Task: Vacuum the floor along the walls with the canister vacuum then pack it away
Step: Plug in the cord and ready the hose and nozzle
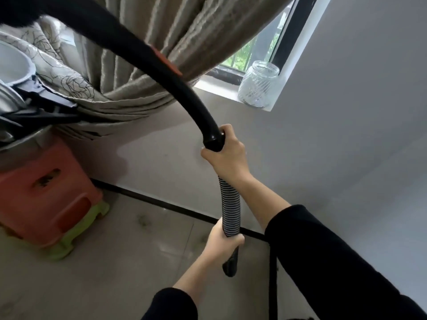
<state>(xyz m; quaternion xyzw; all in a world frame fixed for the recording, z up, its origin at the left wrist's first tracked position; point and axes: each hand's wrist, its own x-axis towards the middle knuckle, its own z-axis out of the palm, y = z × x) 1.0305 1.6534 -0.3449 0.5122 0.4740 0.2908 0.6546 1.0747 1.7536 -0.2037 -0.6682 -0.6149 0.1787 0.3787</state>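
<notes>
A curved black vacuum wand (143, 58) arcs from the top left down to the middle of the view. My right hand (225, 155) grips its lower end, where it joins the ribbed grey-and-black hose (230, 204). Lower down, my left hand (223, 241) grips the same hose just above its black end cuff (231, 262). The metal canister (9, 105) with black clips stands at the left edge, partly cut off by the frame.
An orange stool stacked on a green one (46, 195) stands at the left below the canister. Beige curtains (147, 42) hang over it. A glass jar (258, 85) sits on the window sill. A dark baseboard (161, 204) runs along the grey wall above the tiled floor (115, 262).
</notes>
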